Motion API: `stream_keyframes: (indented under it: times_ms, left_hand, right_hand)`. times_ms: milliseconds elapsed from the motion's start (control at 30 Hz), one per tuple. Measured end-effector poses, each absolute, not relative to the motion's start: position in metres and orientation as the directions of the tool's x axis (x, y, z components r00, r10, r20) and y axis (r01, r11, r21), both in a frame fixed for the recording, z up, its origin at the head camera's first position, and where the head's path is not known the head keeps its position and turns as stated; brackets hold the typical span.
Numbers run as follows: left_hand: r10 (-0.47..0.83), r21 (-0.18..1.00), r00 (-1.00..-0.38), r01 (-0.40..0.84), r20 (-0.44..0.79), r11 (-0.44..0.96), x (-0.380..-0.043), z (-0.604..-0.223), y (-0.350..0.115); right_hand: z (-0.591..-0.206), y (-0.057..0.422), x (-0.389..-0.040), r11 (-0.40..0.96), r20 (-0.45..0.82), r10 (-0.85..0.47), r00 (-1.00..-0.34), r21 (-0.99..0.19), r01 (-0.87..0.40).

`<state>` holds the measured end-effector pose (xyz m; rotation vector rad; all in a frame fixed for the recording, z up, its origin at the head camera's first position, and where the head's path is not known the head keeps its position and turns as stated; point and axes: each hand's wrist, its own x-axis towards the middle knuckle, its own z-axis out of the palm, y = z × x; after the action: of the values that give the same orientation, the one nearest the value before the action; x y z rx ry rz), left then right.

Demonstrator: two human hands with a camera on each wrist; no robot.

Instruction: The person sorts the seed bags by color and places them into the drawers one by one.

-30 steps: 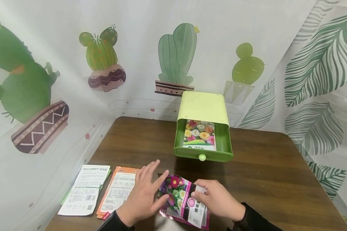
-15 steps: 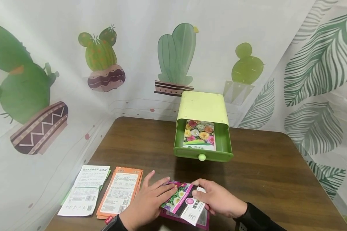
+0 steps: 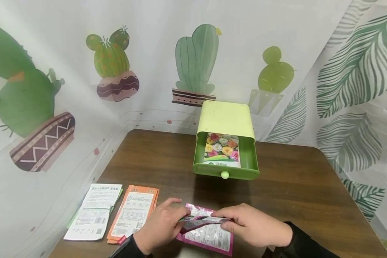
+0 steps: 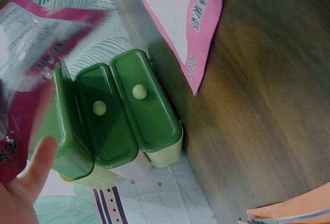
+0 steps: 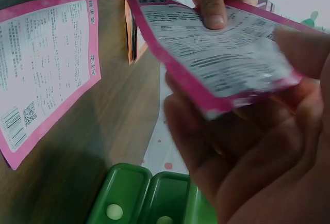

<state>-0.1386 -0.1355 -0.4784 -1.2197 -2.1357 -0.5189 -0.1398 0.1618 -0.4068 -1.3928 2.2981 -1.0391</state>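
A flower seed packet [image 3: 198,224] is tilted almost edge-on in the head view, between my two hands. My left hand [image 3: 164,224] pinches its left end. My right hand [image 3: 256,225] holds the right end, with thumb and fingers on opposite faces. In the right wrist view the packet's pink-bordered back [image 5: 221,53] shows printed text, and the left thumb [image 5: 213,12] lies on it. Below the held packet, another pink-bordered packet [image 3: 213,236] lies on the table, text side up.
A green drawer box [image 3: 225,118] stands at the back, its top drawer [image 3: 251,165] pulled out with a flower packet [image 3: 221,148] inside. In the left wrist view two lower drawers [image 4: 147,115] are closed. White packets [image 3: 90,215] and orange packets [image 3: 133,215] lie at the left.
The held packet has been lifted and turned from picture side up to nearly edge-on, uncovering the packet below. My left hand has gone from lying flat on it to pinching its end.
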Motion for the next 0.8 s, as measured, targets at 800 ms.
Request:
stream_keyframes:
  times_ms: [800]
  left_hand:
    - [0.759, 0.031, -0.307, 0.935, 0.574, 0.354, -0.157, -0.465, -0.148]
  right_hand:
    - [-0.283, 0.194, -0.141, 0.308, 0.074, -0.897, -0.435, -0.601, -0.737]
